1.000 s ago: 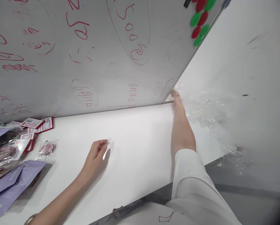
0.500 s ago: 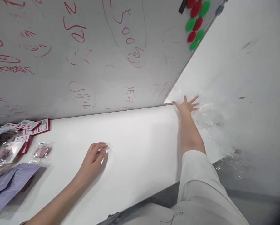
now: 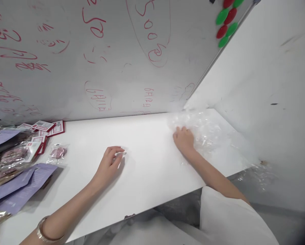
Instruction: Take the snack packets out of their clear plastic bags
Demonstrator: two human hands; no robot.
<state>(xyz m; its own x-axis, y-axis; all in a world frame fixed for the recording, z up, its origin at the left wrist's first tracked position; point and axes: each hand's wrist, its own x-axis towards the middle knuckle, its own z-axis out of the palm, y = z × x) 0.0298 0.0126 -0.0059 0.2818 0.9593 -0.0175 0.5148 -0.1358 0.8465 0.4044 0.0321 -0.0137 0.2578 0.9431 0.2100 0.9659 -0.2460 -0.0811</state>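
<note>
My right hand lies at the near left edge of crumpled clear plastic film, fingers curled into it. Exactly how much of the film it grips is hidden. My left hand rests above the middle of the white table, its fingers bent toward the thumb. At those fingertips shows a tiny whitish bit, too small to name. A bracelet circles my left wrist.
At the left lie purple pouches, red-edged cards and a small clear packet with a pink piece. Behind the table stands a whiteboard with red writing and round magnets. A white wall closes the right side.
My right hand has come back leftward and nearer from the table's far right end, its spread fingers now curled, with the clear plastic drawn along. My left hand keeps its pose; the view has shifted.
</note>
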